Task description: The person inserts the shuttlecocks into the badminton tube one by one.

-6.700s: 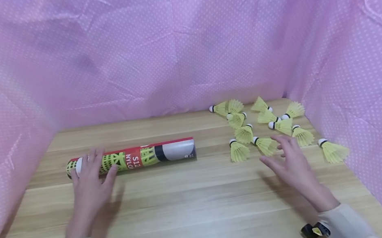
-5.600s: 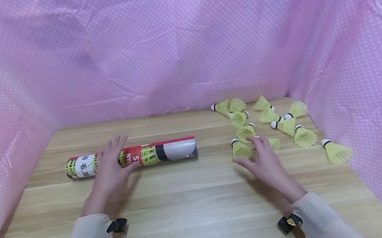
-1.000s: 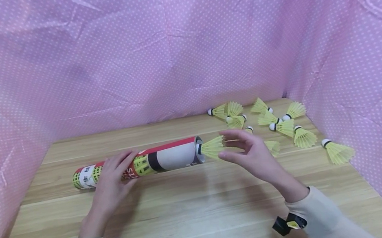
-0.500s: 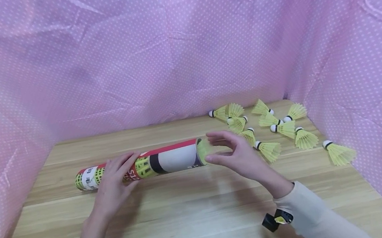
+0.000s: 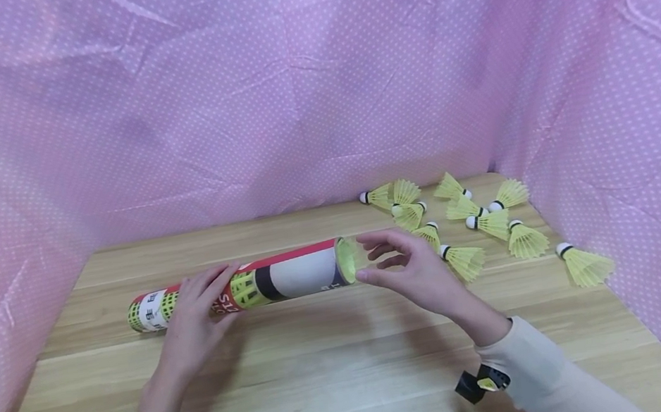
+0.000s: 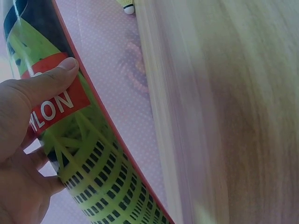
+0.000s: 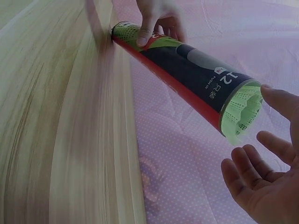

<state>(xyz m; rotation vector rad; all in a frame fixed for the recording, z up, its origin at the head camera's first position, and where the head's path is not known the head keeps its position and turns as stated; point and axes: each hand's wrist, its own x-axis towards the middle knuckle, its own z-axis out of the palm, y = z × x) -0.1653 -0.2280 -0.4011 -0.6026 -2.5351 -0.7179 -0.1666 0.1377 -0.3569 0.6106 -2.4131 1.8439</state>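
My left hand (image 5: 198, 315) grips a shuttlecock tube (image 5: 302, 273) around its middle, with the thumb across the printed label in the left wrist view. The tube's right end is raised off the table. Inside that end sits a yellow shuttlecock (image 7: 241, 112), its skirt showing at the mouth and its head hidden. My right hand (image 5: 420, 271) is just right of the mouth, fingers apart and loosely bent. In the right wrist view its thumb is at the rim, touching or nearly so, while the other fingers are clear of the shuttlecock.
Several yellow shuttlecocks (image 5: 487, 224) lie scattered on the right of the wooden table (image 5: 332, 391), the nearest being a shuttlecock (image 5: 465, 260) just behind my right hand. Pink dotted cloth (image 5: 293, 83) hangs along the back and sides.
The tube lay flat earlier; my left hand has since gripped and raised its right end. My right hand took a front shuttlecock, slid it head-first into the mouth, then let go.
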